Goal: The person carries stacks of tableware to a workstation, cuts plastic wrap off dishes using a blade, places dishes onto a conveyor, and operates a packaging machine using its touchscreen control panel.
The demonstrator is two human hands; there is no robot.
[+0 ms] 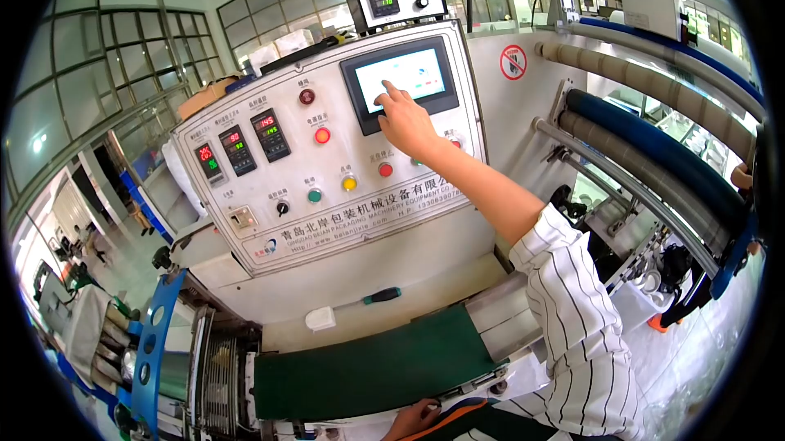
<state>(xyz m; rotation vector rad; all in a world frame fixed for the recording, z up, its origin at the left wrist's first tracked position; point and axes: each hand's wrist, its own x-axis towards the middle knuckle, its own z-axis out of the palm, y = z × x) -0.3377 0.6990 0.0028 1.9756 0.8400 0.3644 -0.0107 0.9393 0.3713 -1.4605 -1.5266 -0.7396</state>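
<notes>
A light control panel (327,155) fills the middle of the head view, with a lit touchscreen (425,73) at its upper right. My right hand (402,120) reaches up to the screen's lower left, index finger extended against or just before the glass, the other fingers partly curled; nothing shows in it. Red, yellow and green buttons sit below the screen, and temperature displays (270,132) glow at the panel's left. Low in the view, my left hand (415,419) rests at the near edge of the green conveyor belt (368,363), its fingers bent and partly hidden.
A screwdriver (381,295) and a white block (320,318) lie behind the belt. A small control box (396,0) stands atop the panel. Large rollers (654,163) are at the right, a blue perforated bracket (155,351) at the left. Part of another person shows at the far right.
</notes>
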